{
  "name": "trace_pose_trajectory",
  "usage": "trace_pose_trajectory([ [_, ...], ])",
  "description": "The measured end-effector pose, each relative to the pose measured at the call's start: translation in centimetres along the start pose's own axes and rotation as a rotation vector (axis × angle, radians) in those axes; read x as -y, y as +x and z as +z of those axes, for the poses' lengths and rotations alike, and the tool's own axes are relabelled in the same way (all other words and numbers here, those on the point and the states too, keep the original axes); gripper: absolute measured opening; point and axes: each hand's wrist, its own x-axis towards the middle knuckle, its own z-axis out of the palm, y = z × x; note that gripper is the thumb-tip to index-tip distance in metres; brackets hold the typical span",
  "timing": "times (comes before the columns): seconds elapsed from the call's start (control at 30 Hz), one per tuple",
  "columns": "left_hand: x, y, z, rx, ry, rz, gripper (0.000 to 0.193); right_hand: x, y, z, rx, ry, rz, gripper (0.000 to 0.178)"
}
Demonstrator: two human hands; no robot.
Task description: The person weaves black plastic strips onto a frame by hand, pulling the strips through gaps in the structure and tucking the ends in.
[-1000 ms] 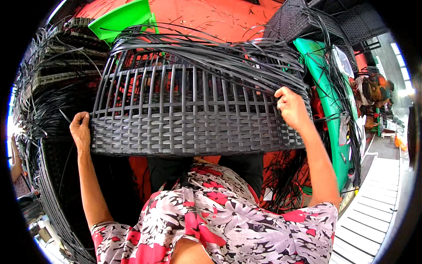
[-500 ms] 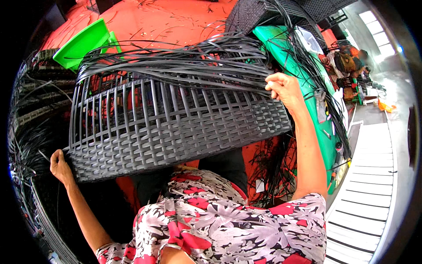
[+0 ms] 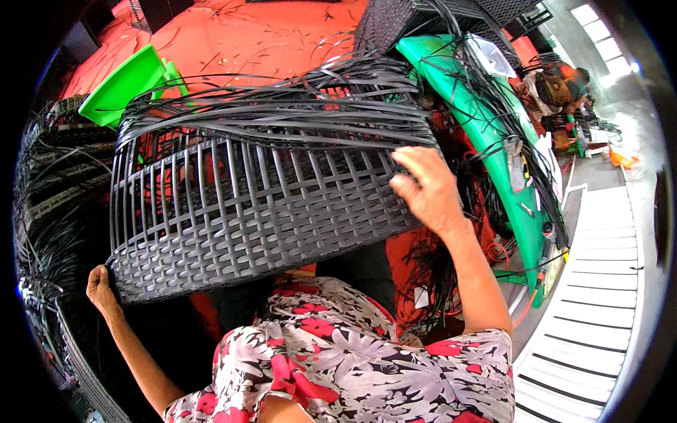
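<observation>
A black wicker frame (image 3: 282, 218) lies across my lap, its lower part woven tight with flat plastic strips and its upper part showing bare uprights. Long loose black strips (image 3: 282, 116) are bundled over its top. At the lower left corner, my left hand (image 3: 103, 290) has its fingers closed on the frame's edge. My right hand (image 3: 429, 189) is over the right end of the weave, thumb and fingers apart and slightly blurred. I see no strip between those fingers. Whether they touch the weave I cannot tell.
A bright green plastic chair (image 3: 120, 88) stands beyond the frame on the left. To the right are a green board (image 3: 458, 106) with strips and tools on it, and a white slatted panel (image 3: 592, 296). Strip scraps litter the red floor covering (image 3: 247, 35). A person (image 3: 564, 84) sits far right.
My right hand has moved left and down from the frame's upper right corner onto the weave, its fingers opening. My left hand stays at the corner, slightly lower in view with the frame.
</observation>
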Motion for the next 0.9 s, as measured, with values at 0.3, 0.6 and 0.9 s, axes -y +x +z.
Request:
trace_pose_trajectory([
  [0.3,-4.9,0.3,1.6,-0.126,0.695,0.388,0.017,0.4,-2.3,2.4,-0.001,-0.068,-0.042,0.036],
  [0.6,-30.5,-14.0,29.7,0.769,-0.01,1.206,0.019,-6.6,0.7,-0.4,0.076,-0.254,0.152,0.008],
  [0.9,-34.4,-19.7,42.3,0.841,0.081,1.481,0.023,-10.0,3.0,-1.6,0.331,0.198,0.414,0.015],
])
